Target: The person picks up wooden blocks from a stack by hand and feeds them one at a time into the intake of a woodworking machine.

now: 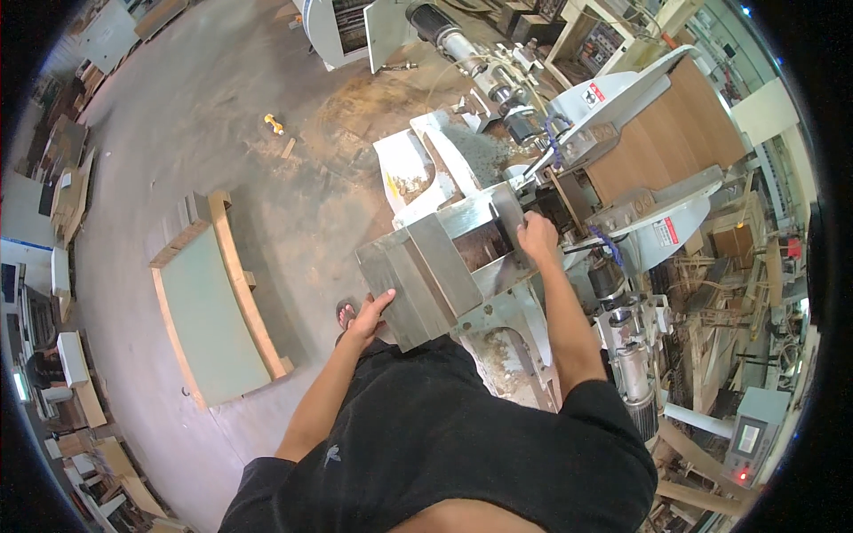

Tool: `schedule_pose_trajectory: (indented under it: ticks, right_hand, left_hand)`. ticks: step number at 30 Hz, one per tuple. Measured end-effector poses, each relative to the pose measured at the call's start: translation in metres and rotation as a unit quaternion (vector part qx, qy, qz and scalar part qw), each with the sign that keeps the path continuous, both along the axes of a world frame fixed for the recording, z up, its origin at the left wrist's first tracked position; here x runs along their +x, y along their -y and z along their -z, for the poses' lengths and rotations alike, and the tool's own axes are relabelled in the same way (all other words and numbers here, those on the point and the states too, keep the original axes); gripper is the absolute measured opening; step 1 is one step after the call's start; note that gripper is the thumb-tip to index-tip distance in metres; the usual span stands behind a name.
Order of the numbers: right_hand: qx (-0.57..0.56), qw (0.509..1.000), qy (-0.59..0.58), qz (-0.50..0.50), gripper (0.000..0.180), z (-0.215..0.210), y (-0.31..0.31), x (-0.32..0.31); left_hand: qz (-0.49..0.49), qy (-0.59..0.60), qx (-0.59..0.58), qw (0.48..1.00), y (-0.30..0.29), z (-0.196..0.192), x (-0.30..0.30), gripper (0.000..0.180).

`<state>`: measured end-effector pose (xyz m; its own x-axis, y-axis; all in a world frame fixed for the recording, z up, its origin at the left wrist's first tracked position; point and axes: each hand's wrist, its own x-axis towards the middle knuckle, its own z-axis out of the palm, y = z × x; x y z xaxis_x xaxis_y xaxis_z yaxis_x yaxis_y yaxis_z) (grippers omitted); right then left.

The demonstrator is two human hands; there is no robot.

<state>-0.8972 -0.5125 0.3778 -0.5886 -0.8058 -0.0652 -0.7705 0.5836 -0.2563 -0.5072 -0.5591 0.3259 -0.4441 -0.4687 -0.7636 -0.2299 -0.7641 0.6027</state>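
In front of my body lies a flat grey panel [404,289], on the metal bed of a machine. My left hand [369,318] grips its left edge, thumb on top and the other fingers hidden below. Further right, my right hand [538,238] is closed beside a metal plate [508,218] at the machine's feed opening; what its curled fingers hold, if anything, is hidden. A dark rectangular gap [484,246] shows between my hands. Beyond my right hand, a wide wood-coloured board [666,133] stands within the machine's white frame.
On the floor to the left stands a low wooden stand with a pale green top [209,311]. Motor units [633,364] sit close to my right arm. A control box [753,435] is at lower right. A yellow object [274,124] and sawdust lie on the floor ahead.
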Motion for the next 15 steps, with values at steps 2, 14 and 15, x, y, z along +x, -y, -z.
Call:
schedule_pose_trajectory:
  ticks: [2, 14, 15]
  right_hand:
    - [-0.074, 0.988, 0.133, -0.002, 0.022, -0.024, 0.001, 0.023]
    - [-0.177, 0.946, 0.266, -0.055, 0.035, -0.012, -0.013, 0.138]
    - [-0.159, 0.963, 0.209, -0.054, 0.044, -0.016, -0.012, 0.147]
  left_hand:
    - [0.001, -0.006, 0.005, 1.000, 0.003, 0.004, 0.002, 0.089]
    - [0.003, 0.013, 0.012, 1.000, 0.007, 0.026, 0.010, 0.069]
    - [0.025, -0.015, 0.013, 0.999, 0.007, 0.026, 0.011, 0.080]
